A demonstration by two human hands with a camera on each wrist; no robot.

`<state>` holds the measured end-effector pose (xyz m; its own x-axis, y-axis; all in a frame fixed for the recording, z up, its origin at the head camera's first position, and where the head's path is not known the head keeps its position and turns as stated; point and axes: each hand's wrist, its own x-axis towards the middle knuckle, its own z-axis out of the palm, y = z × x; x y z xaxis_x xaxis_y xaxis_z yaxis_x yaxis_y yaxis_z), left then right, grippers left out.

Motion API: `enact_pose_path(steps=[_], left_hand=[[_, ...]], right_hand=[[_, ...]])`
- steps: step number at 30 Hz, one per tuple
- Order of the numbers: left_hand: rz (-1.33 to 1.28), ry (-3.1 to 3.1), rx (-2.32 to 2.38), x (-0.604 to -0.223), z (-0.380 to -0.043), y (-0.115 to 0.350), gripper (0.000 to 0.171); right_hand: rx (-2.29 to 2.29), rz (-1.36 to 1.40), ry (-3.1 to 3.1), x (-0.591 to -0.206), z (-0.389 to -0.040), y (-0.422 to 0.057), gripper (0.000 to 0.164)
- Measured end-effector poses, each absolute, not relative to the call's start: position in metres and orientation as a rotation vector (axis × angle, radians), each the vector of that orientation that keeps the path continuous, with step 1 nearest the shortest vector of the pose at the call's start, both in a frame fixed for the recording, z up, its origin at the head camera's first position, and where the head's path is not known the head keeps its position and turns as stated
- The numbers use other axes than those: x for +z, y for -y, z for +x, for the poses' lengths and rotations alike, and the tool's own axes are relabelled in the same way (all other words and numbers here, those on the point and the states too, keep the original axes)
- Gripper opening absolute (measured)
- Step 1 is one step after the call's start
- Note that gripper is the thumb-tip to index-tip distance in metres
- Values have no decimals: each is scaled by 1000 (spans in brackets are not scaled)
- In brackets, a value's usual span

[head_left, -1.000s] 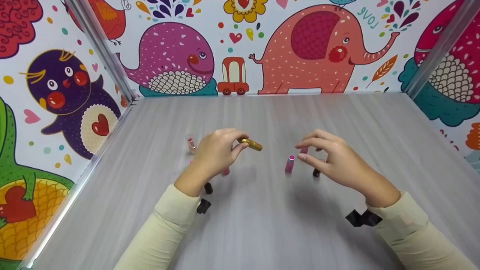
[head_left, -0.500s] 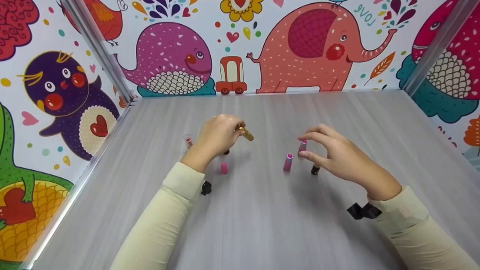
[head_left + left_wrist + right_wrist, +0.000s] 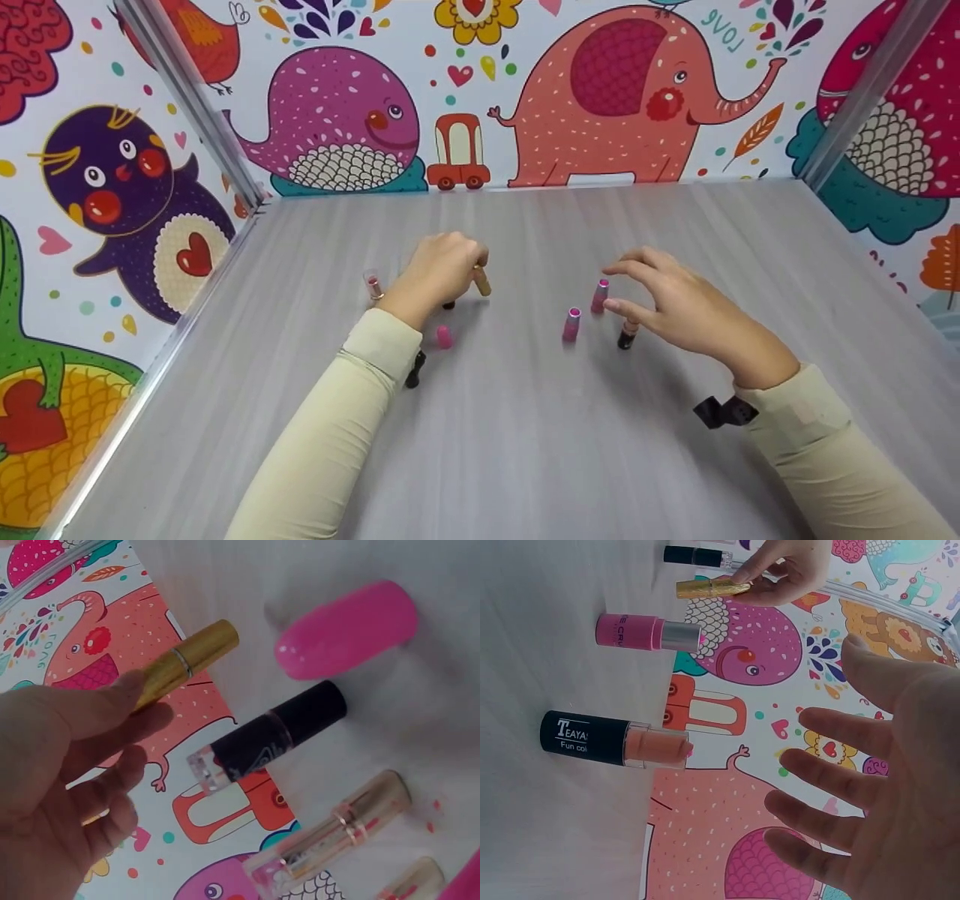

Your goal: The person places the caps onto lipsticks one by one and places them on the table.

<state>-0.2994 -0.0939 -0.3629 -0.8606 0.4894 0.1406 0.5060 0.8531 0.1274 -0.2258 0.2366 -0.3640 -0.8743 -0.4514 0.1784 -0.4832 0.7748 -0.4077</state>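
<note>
My left hand [image 3: 444, 268] pinches a gold lipstick tube [image 3: 481, 282] between thumb and fingers, low over the table. In the left wrist view the gold tube's silver band [image 3: 181, 662] shows beyond the fingertips. Beside it stand a black lipstick with a clear top [image 3: 277, 731] and a rounded pink cap [image 3: 349, 630]. My right hand [image 3: 679, 311] hovers with fingers spread and holds nothing. Close to its thumb and fingertips stand two pink lipsticks, the nearer one [image 3: 571, 326] and the farther one [image 3: 600, 297], plus a black-based lipstick with a peach upper part [image 3: 627, 334].
A clear-capped lipstick [image 3: 373, 286] stands left of my left hand, and another gold-based piece [image 3: 416, 881] shows at the left wrist view's lower edge. Cartoon-printed panels [image 3: 465, 90] enclose the grey table [image 3: 510, 450] at the back and sides.
The left hand has moved away from me and turned, so the gold tube has swung from nearly level to steeper. My right hand has shifted only slightly, uncovering more of the lipsticks.
</note>
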Motion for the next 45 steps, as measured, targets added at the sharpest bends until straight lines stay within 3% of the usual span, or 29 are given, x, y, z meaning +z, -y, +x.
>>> enact_pose_path(steps=[18, 32, 45], left_hand=[[-789, 2982, -80, -373, -309, 89, 14], [-775, 3013, -204, -378, -312, 86, 9], [-840, 2926, -39, -377, -309, 86, 17]], right_hand=[[676, 777, 2908, -366, -227, -236, 49], [688, 765, 2914, -366, -227, -237, 48], [673, 758, 2921, -367, -228, -237, 47]])
